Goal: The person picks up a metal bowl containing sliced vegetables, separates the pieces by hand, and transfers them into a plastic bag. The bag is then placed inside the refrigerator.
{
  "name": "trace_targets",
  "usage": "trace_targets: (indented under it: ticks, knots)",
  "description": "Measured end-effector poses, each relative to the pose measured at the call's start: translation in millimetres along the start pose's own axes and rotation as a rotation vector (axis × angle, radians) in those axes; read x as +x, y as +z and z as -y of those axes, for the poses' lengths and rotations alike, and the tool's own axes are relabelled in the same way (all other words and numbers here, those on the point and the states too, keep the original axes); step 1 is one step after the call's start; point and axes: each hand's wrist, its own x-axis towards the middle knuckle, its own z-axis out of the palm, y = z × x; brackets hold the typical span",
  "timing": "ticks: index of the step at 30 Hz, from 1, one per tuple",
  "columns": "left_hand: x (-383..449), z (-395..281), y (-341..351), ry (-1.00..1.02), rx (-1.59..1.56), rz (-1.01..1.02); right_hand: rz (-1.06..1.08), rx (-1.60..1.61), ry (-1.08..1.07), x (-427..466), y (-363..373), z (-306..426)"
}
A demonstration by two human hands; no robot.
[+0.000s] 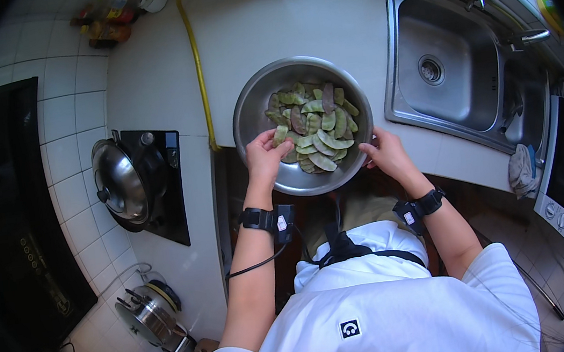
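In front of me a wide stainless steel bowl (257, 100) overhangs the counter's near edge. Flat bean pods (317, 121), mostly green with a few purplish ones, are heaped inside it. My left hand (265, 157) reaches over the bowl's left rim and pinches a single green bean pod (280, 134) between thumb and fingers. On the right side, my right hand (384, 148) grips the rim, thumb on top and fingers partly hidden beneath. Both wrists wear black strapped devices.
A stainless steel sink (449, 58) is set into the counter (289, 22) on the right, with a microwave (563, 168) and a cloth (523, 167) below it. A yellow pipe (196, 70) runs left of the bowl. Farther left, a lidded wok (121, 180) sits on a black cooktop (172, 210).
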Motion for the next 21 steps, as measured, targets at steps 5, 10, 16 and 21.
trace_targets:
  ticks: [5,10,16,21]
  knots:
    - [-11.5,-21.2,-2.6,-0.014,-0.138,0.087,0.004,-0.029,0.009,0.4,0.0,-0.5]
    - [-16.6,-28.2,-6.1,-0.033,-0.181,0.143,-0.015,-0.024,0.002,-0.3,0.9,-1.0]
    - [-18.1,-26.5,-13.5,-0.112,-0.316,0.316,-0.026,-0.026,-0.016,-2.4,2.0,-2.8]
    - [-17.9,-29.1,-13.0,-0.117,-0.374,0.315,-0.029,0.001,-0.003,-3.0,3.1,-2.5]
